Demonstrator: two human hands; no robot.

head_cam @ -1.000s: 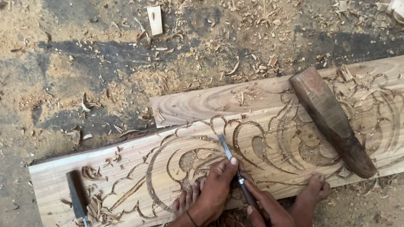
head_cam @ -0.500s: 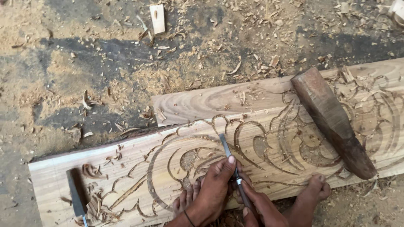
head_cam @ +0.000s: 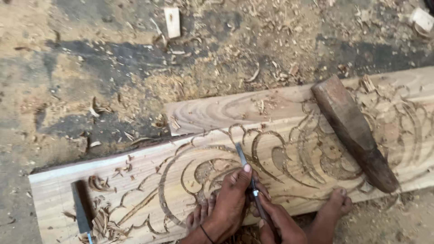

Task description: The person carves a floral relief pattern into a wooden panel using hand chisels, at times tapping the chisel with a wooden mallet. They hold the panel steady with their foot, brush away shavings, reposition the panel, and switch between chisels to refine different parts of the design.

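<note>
Head view: the left hand (head_cam: 230,199) is wrapping its fingers around the chisel (head_cam: 249,180), thumb lying along the blade to steer the tip in a carved scroll groove of the plank (head_cam: 149,167), while the right hand (head_cam: 280,223) is closing on the handle lower down. A wooden mallet (head_cam: 352,131) is lying on the plank within reach, a bare foot (head_cam: 332,212) is pinning the near edge, and no packages or labels are showing.
</note>
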